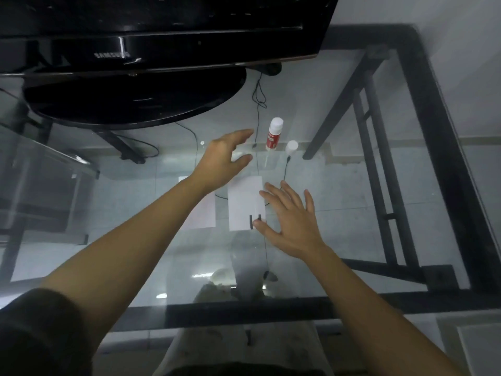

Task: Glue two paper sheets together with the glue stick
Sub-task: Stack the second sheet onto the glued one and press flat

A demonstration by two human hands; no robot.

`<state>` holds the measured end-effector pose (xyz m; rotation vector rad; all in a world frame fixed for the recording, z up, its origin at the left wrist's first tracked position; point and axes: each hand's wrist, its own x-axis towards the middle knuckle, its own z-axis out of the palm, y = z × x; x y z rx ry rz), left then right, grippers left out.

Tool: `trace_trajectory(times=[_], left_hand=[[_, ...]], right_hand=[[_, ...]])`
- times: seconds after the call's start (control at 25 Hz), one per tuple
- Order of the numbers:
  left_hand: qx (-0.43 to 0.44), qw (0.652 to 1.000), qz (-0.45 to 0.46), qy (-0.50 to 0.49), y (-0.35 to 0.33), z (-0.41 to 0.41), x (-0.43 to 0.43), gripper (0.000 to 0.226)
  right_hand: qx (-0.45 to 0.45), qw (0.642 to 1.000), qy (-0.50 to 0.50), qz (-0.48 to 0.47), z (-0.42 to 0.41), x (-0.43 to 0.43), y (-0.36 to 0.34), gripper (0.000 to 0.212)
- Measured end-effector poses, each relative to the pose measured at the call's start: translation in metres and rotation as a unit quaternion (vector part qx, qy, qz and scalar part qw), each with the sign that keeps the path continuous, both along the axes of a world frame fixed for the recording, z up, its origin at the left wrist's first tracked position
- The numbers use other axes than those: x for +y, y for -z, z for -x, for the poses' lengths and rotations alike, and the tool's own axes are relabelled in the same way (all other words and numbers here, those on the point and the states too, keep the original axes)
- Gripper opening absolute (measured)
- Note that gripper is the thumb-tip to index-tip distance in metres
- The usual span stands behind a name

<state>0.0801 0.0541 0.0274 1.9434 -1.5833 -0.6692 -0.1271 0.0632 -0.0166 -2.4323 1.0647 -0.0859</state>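
Two white paper sheets lie side by side on the glass table. The right sheet [244, 204] has two short black marks near its lower right corner; the left sheet [202, 213] is partly hidden under my left forearm. A glue stick [273, 134] with a red label and white cap stands upright beyond the sheets. My left hand [223, 158] hovers open, fingers spread, a short way left of the glue stick without touching it. My right hand [291, 218] is open and flat, its fingertips on the right sheet's right edge.
A small white cap-like piece [291, 147] stands just right of the glue stick. A black monitor [162, 31] with a round base [130, 99] fills the far left. The glass table has a black frame [447, 158]; thin black cables show through it.
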Motion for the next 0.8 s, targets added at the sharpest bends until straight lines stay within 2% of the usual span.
trace_trajectory(times=[0.24,0.4,0.52,0.8], left_hand=[[-0.092,0.996,0.002,-0.007,0.024,-0.008,0.086,0.036],[-0.077,0.995,-0.019,-0.062,0.033,-0.014,0.108,0.037],[-0.096,0.994,-0.038,-0.039,0.038,-0.013,0.113,0.039],[-0.104,0.994,-0.042,0.003,0.039,-0.002,0.102,0.037]], right_hand=[[0.042,0.999,0.025,0.011,0.003,-0.007,0.001,0.068],[-0.017,0.997,0.07,-0.028,0.003,-0.01,-0.006,0.07],[-0.053,0.988,0.13,-0.057,-0.001,0.0,-0.009,0.072],[-0.068,0.952,0.264,-0.137,-0.02,-0.008,-0.015,0.087]])
